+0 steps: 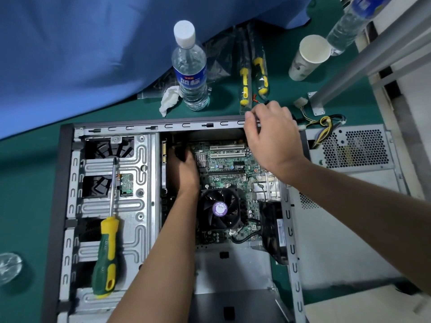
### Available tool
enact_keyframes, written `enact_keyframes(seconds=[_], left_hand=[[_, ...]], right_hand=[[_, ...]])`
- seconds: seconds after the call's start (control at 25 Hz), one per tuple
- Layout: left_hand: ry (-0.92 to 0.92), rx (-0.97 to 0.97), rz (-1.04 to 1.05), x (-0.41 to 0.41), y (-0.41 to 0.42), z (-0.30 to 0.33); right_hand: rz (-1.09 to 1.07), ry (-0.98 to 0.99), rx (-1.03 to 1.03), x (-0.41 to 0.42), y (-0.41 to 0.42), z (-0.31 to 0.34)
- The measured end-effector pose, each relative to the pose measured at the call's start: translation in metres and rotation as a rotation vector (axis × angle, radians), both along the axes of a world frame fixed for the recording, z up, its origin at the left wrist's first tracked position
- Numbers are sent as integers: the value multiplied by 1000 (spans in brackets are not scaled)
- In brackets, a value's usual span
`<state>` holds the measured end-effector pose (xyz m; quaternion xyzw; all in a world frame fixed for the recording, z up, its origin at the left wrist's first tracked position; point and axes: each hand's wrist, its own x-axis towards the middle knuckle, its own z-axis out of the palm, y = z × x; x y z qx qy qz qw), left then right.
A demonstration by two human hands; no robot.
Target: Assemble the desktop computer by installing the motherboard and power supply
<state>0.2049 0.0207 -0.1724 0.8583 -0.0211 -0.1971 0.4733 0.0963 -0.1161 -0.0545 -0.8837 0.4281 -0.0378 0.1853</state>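
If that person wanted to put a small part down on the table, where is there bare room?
Bare green table lies left of the computer case, between the blue cloth and the glass object. A smaller patch sits between the packaged screwdrivers and the paper cup. Around the water bottle, crumpled tissue and power supply cables it is crowded.

- The left forearm runs up from the lower edge, bare, wrist straight.
- The left hand (183,170) lies back up, its fingers bent downward out of sight; whether they hold anything cannot be told.
- The right forearm enters from the right edge.
- The right hand (271,134) lies back up, fingers curled, thumb extended left.
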Motion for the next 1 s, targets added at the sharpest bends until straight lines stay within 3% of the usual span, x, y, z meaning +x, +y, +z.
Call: enact_keyframes(seconds=[0.56, 1.0], left_hand=[[-95, 41, 74, 0, -8, -1], [-46, 62, 143, -4, -12, 8]], right_hand=[[-2, -27, 3, 0, 0, -2], [-8, -37, 9, -1, 1, -2]])
